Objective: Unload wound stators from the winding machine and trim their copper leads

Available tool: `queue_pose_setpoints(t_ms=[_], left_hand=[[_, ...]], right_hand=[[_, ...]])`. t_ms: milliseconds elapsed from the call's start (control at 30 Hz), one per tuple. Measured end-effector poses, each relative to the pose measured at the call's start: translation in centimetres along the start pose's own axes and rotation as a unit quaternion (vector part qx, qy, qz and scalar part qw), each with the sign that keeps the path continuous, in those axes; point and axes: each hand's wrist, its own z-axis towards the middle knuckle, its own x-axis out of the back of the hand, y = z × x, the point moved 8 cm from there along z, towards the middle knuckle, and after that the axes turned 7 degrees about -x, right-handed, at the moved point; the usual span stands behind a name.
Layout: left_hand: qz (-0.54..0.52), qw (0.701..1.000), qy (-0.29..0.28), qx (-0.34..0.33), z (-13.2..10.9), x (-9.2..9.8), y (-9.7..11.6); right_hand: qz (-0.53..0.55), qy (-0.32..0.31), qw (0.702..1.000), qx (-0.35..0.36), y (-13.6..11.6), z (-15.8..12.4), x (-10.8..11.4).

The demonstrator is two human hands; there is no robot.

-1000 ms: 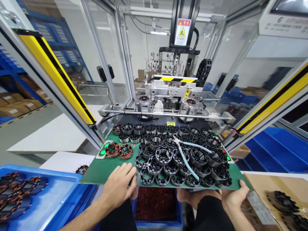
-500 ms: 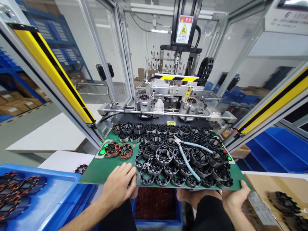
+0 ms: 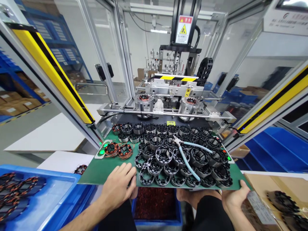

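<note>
Green matte board (image 3: 101, 171), ribbed black rings (image 3: 164, 155), left hand (image 3: 117, 186) resting flat.

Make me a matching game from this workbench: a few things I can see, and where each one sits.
Things:
1. left hand
2. right hand
3. cutters
4. copper-wound stators

Places:
A. lying across the black rings
B. at the green board's right front corner
C. flat on the board's front edge, beside the rings
D. on the board's left side, by the green lights

Pairs: 1-C, 2-B, 3-A, 4-D
</note>
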Motion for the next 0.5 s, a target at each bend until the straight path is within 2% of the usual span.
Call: queue_pose_setpoints(t_ms=[500], left_hand=[[0.004, 1.000, -0.002, -0.002, -0.01, -0.03, 0.10]], right_hand=[[0.034, 0.005, 0.999, -0.007, 0.15, 0.27, 0.34]])
